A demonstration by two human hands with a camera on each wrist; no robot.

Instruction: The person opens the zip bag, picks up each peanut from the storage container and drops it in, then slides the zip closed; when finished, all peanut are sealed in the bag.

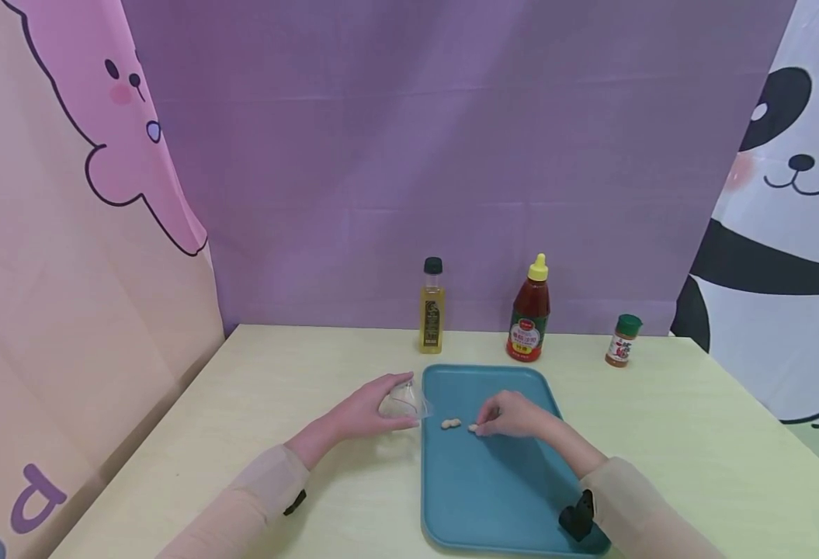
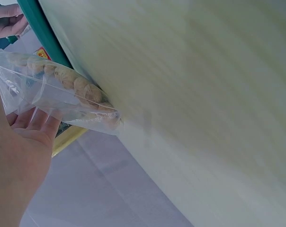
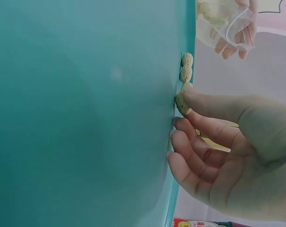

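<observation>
My left hand [image 1: 367, 407] holds a clear plastic bag [image 1: 405, 402] just off the left edge of a blue tray [image 1: 493, 512], thumb above and fingers below. Several unshelled peanuts [image 2: 88, 92] lie along the bottom of the bag in the left wrist view. Over the tray, my right hand [image 1: 514, 415] pinches a peanut [image 3: 182, 102] between thumb and index finger, close to the tray's surface. The other fingers are loosely bent with their tips near the tray. Another unshelled peanut [image 3: 186, 67] lies on the tray to the left of the pinched one.
Behind the tray stand an oil bottle [image 1: 432, 310] with a dark cap and a red sauce bottle [image 1: 529, 314] with a yellow tip. A small green-capped jar [image 1: 622, 341] is farther right. The pale table [image 1: 688, 435] ends at a purple curtain [image 1: 381, 155].
</observation>
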